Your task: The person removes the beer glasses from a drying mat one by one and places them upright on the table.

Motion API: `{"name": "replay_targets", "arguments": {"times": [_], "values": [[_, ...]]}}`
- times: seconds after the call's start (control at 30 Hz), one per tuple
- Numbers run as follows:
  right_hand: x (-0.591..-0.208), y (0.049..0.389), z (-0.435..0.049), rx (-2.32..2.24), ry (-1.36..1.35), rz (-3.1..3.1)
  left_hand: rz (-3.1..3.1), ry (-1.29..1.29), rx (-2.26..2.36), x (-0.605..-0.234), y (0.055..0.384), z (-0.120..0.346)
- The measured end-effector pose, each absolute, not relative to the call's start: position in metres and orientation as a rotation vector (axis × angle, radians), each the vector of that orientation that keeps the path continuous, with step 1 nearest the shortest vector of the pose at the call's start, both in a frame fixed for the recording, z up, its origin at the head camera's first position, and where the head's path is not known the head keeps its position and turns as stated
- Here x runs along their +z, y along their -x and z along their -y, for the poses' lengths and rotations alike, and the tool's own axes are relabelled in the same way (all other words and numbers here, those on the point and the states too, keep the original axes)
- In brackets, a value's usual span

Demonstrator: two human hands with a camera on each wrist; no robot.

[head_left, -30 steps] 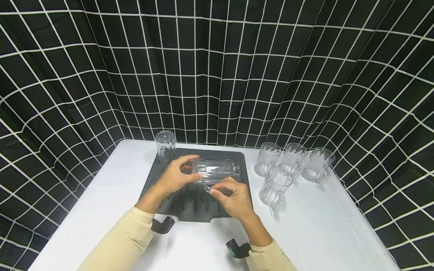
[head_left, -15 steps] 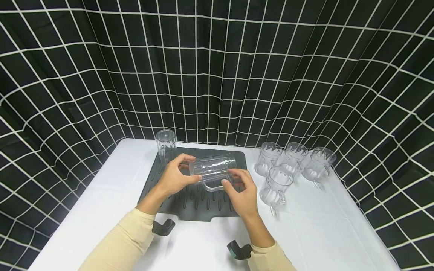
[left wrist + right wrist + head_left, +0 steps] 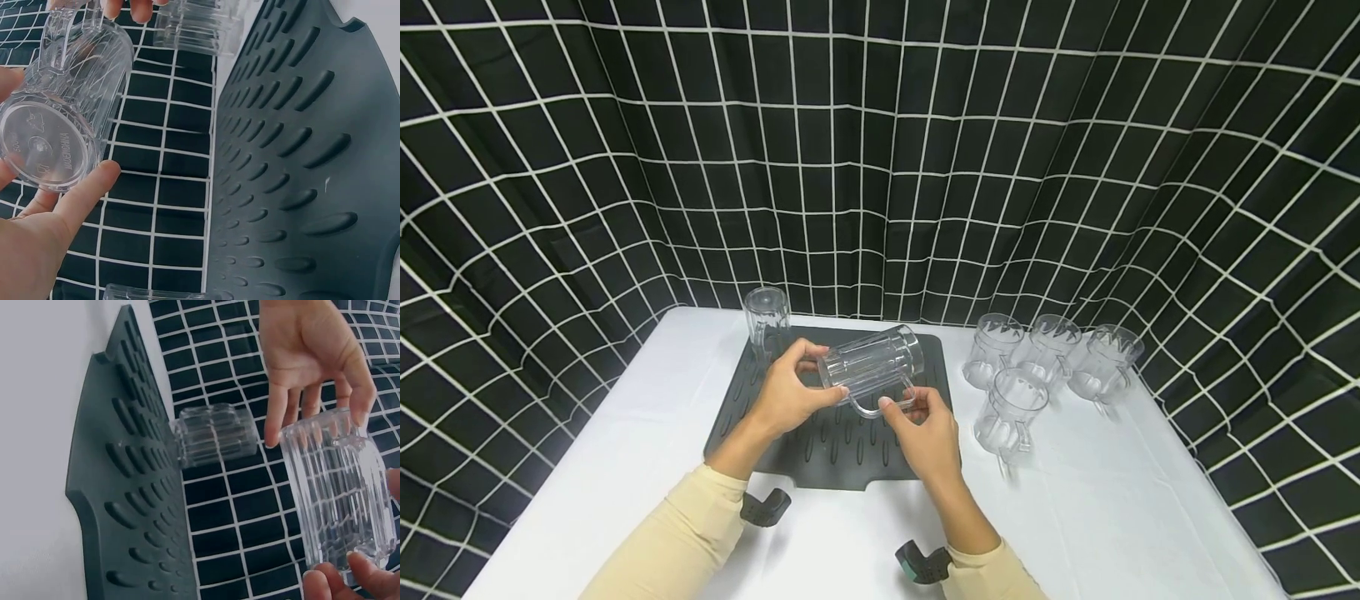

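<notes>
A clear, ribbed mug (image 3: 871, 365) is held on its side above the dark grey drying mat (image 3: 831, 468), its mouth to the right and tipped slightly up. My left hand (image 3: 784, 393) grips it round the base end, thumb in front. Raised lettering shows on the mug's base (image 3: 44, 144) in the left wrist view. My right hand (image 3: 931, 435) pinches the handle, which faces me, between thumb and fingers. In the right wrist view the left hand (image 3: 312, 347) spans the base end, and the right fingertips (image 3: 369, 575) are at the other end.
Another clear mug (image 3: 767, 315) stands upside down at the mat's back left corner. Several clear mugs (image 3: 1011, 408) stand upright on the white tablecloth (image 3: 1112, 500) to the right. A black curtain with white grid lines (image 3: 880, 167) encloses the table's back and sides.
The mug's mouth end has swung up and away from me, and the handle has come into plain view. My right hand let its grip shift along the handle. The left hand stays at the base.
</notes>
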State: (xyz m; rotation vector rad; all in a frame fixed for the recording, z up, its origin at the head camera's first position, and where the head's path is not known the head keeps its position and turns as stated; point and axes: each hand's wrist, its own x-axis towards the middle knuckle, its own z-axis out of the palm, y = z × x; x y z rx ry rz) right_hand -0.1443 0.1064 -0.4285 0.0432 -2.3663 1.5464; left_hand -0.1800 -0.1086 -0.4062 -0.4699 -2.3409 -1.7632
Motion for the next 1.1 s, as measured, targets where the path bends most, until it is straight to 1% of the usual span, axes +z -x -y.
{"name": "replay_targets", "arguments": {"times": [0.13, 0.33, 0.53, 0.7, 0.93, 1.1], "values": [[-0.429, 0.144, -0.106, 1.610, -0.087, 2.314, 2.336, 0.481, -1.782, -0.408, 0.180, 0.107], [-0.428, 0.146, -0.108, 1.736, -0.234, 2.214, 2.405, 0.514, -1.724, -0.413, 0.179, 0.104], [-0.425, 0.147, -0.108, 1.797, -0.363, 2.129, 2.515, 0.456, -1.591, -0.416, 0.177, 0.100], [-0.421, 0.146, -0.106, 1.949, -0.461, 2.049, 2.559, 0.424, -1.509, -0.419, 0.175, 0.096], [-0.417, 0.142, -0.104, 2.225, -0.508, 1.929, 2.598, 0.395, -1.528, -0.423, 0.174, 0.092], [-0.415, 0.141, -0.102, 2.336, -0.477, 1.862, 2.588, 0.389, -1.545, -0.427, 0.175, 0.090]]}}
